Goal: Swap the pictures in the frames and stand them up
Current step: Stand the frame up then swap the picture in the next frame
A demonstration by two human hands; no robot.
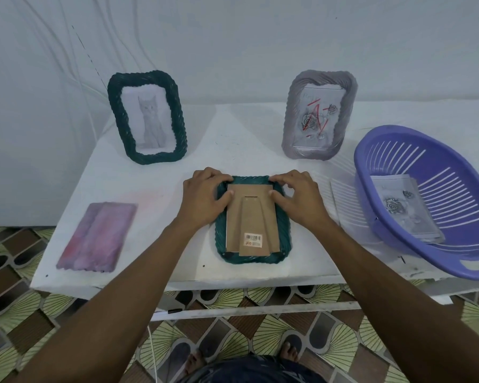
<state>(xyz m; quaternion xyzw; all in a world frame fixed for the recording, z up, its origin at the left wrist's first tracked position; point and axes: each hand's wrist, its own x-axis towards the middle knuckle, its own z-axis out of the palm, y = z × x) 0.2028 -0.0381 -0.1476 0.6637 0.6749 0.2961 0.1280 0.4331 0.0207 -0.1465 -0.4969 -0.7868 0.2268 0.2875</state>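
One green frame (250,217) lies face down; cat frame (147,118) and grey rose frame (320,114) stand behind.

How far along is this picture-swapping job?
Seemingly done: the cat frame and the grey rose frame stand at the back. In hand: the left hand and right hand grip the top of the face-down frame, thumbs on its cardboard back. Still to do: standing it up, plus the pink frame lying flat; loose pictures sit in the purple basket.

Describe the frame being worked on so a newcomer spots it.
On the white table, look front and centre, between the flat pink frame and the purple basket. Unlike the standing green cat frame, this green frame lies face down, brown cardboard back and barcode sticker up, left hand and right hand at its far end.
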